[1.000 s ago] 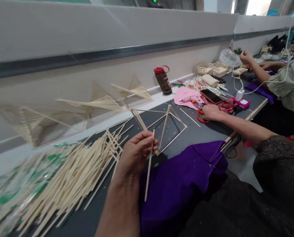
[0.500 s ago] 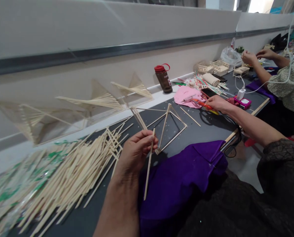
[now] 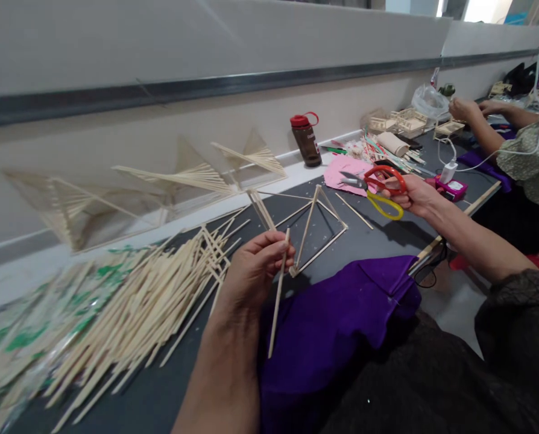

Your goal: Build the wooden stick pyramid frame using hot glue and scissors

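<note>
A thin wooden stick (image 3: pixel 277 310) is pinched between the thumb and fingers of my left hand (image 3: pixel 263 256), slanting down over a purple cloth (image 3: pixel 333 307). My right hand (image 3: pixel 414 191) grips a pair of scissors (image 3: pixel 366 185) with one red and one yellow handle loop; the blades point left above a pink sheet (image 3: pixel 342 172). Just beyond my left hand, a frame of glued sticks (image 3: pixel 322 247) stands on the dark table. A single loose stick (image 3: pixel 354 211) lies to the right of that frame.
Many loose sticks (image 3: pixel 147 307) and plastic-wrapped sticks (image 3: pixel 38 325) cover the left side. Fan-shaped stick models (image 3: pixel 174 181) lean along the wall. A bottle with a red lid (image 3: pixel 306 141) stands behind. At far right, another person's hands (image 3: pixel 466 111) are busy near small wooden models (image 3: pixel 409 122).
My right hand has lifted the scissors up off the pink sheet area, and their blades and both loops now show clearly. My left hand keeps its hold on the stick.
</note>
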Action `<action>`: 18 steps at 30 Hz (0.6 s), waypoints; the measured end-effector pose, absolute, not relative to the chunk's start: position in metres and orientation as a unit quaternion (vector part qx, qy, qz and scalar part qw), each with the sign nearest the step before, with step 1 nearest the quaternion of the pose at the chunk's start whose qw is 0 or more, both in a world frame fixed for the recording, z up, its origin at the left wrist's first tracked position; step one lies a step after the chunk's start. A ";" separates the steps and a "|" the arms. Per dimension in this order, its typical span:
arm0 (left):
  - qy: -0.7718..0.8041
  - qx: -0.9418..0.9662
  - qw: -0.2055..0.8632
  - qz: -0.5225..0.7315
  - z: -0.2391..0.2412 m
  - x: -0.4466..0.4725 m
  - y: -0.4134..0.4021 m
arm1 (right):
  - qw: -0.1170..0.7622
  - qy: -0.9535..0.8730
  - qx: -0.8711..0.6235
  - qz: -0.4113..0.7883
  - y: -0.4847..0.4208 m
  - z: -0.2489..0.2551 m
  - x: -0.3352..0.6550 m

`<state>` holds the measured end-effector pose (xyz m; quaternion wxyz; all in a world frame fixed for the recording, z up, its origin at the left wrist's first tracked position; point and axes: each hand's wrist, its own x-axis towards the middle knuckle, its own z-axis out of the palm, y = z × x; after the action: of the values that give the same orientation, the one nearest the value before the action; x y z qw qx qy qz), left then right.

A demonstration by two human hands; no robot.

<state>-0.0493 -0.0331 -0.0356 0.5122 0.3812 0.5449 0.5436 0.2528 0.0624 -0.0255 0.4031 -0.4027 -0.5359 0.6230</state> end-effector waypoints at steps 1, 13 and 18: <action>0.542 0.381 0.513 0.546 -0.035 -0.049 -0.033 | 0.441 -0.541 -0.359 0.619 0.053 -0.025 0.255; 0.498 0.384 0.506 0.590 -0.032 -0.057 -0.036 | 0.460 -0.678 -0.238 0.521 0.002 -0.009 0.255; 0.460 0.383 0.502 0.625 -0.028 -0.055 -0.040 | 0.450 -0.762 -0.150 0.441 -0.005 -0.015 0.249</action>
<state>-0.0554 -0.0399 -0.0280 0.5016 0.3827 0.4601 0.6247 0.2485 -0.0052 -0.0147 0.4504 -0.1503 -0.7617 0.4409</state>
